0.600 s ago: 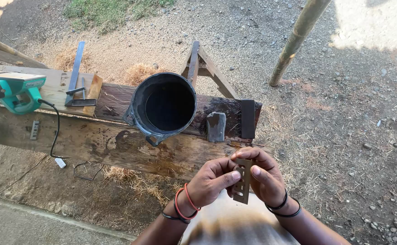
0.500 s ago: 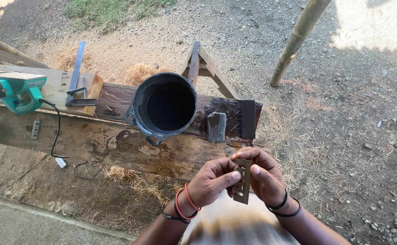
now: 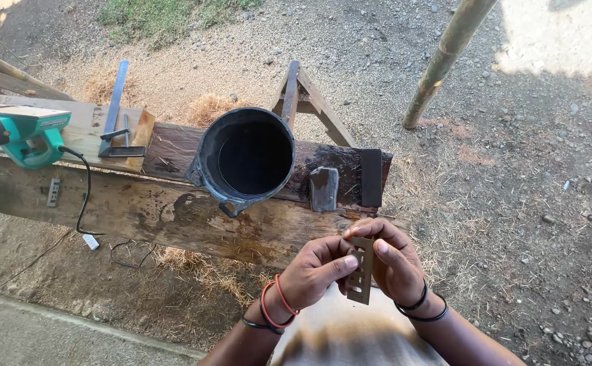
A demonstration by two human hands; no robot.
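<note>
Both hands raised close to the body, over a pale garment. Left hand and right hand together, clamped on one thin flat metal plate with small slots, held upright between thumbs and fingertips. Red and dark bands on left wrist; dark bands on right wrist.

Just beyond the hands: long weathered wooden plank, wet-stained, laid across a wooden sawhorse. On the plank, nearest the hands, a grey sharpening stone and, just beside it, a dark rectangular block, the two apart. Left of these, a black bucket, upright, interior dark, contents not discernible. Further left, a metal try square lying flat, then a green electric power tool with black cord hanging over the plank edge.

Ground: sawdust and wood shavings beneath and behind the plank, gravel beyond. Bamboo pole leaning at far right. Grass patch at far edge.
</note>
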